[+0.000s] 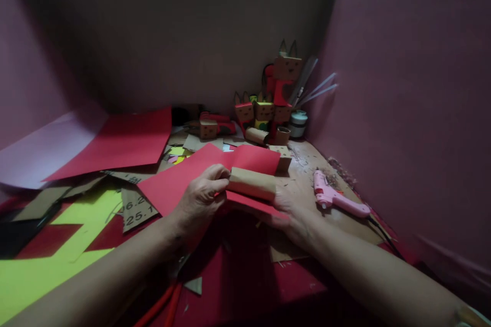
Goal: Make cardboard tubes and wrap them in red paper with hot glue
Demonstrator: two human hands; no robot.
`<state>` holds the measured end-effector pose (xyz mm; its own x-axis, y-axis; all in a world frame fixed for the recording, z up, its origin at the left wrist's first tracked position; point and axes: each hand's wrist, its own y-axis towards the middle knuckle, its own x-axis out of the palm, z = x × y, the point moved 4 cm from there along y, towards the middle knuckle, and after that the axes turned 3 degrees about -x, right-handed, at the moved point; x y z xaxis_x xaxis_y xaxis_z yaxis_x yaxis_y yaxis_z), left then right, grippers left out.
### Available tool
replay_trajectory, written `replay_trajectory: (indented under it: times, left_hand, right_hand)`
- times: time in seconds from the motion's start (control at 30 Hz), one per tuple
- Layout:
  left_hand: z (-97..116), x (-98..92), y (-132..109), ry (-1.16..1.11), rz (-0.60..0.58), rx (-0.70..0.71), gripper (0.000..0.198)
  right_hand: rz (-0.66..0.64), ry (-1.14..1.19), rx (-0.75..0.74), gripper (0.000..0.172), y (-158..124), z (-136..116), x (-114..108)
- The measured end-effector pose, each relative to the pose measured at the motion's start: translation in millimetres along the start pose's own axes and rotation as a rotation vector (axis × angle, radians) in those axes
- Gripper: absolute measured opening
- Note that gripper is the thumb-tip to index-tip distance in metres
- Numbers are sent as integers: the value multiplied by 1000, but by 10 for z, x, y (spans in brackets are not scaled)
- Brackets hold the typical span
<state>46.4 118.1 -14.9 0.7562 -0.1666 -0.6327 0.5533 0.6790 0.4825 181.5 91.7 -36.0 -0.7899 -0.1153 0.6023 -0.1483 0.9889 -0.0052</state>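
A brown cardboard tube (252, 183) lies across a sheet of red paper (180, 180) held in front of me. My left hand (202, 200) is closed, its fingers pinching the left end of the tube together with the red paper. My right hand (291, 212) is under the paper's right edge, holding the paper and the tube's right end; its fingers are mostly hidden by the sheet.
A pink glue gun (334, 197) lies on the wooden surface at right. Small cardboard box figures (264, 110) and a white jar (298, 123) stand at the back. Red (123, 140), yellow (76, 235) and brown card scraps (135, 207) cover the left.
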Motion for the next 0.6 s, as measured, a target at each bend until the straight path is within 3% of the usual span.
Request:
replay_trajectory:
  times: [0.17, 0.33, 0.6]
  left_hand:
    - [-85, 17, 81, -265, -41, -158, 14]
    - [-187, 79, 117, -453, -145, -260, 9]
    - [-257, 78, 66, -406, -236, -308, 11]
  right_hand:
    - [-37, 64, 105, 34, 26, 11, -17]
    - [-8, 15, 62, 31, 66, 26, -90]
    - [-31, -63, -60, 29, 135, -16, -125]
